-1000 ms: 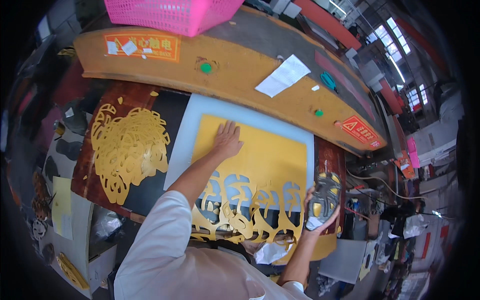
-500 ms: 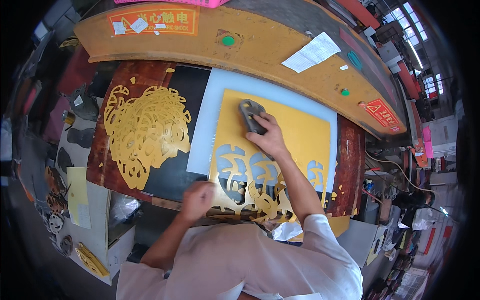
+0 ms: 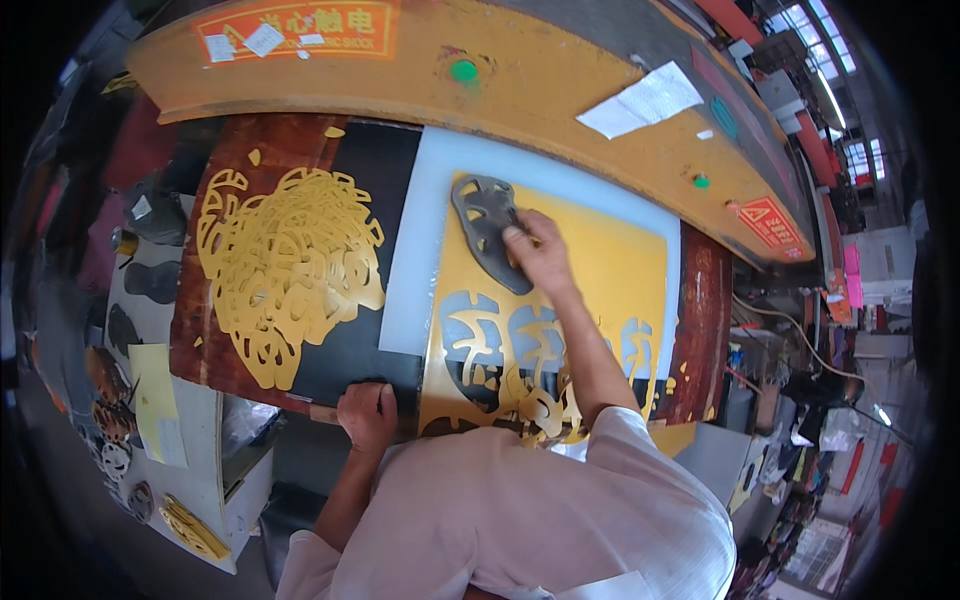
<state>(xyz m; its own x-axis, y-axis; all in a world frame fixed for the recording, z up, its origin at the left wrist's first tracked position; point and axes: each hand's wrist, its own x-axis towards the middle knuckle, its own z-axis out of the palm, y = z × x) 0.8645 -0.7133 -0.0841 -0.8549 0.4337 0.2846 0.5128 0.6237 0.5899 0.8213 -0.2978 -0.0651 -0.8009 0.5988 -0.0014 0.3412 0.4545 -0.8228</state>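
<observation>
A dark, sole-shaped cutting die (image 3: 489,240) with cut-out openings lies on the upper left of a yellow sheet (image 3: 610,255). My right hand (image 3: 541,252) is closed at the die's right edge, thumb against it; the fingers are slightly blurred. Below the die, the sheet has several sole-shaped holes, and loose yellow cut-outs (image 3: 540,405) lie at its near edge. Under the sheet is a pale white-blue board (image 3: 408,270). My left hand (image 3: 367,415) is curled into a fist at the table's near edge, left of the sheet, with nothing visible in it.
A heap of yellow cut pieces (image 3: 290,265) covers the left of the reddish-brown table (image 3: 195,335). Behind the board runs an orange machine beam (image 3: 380,85) with green buttons and a paper sheet. A side table (image 3: 190,400) at left holds dark dies and more yellow pieces.
The die has turned to lie lengthwise along the sheet's left side, and my right hand has shifted along its right edge. My left fist has moved down and left, off the sheet's edge.
</observation>
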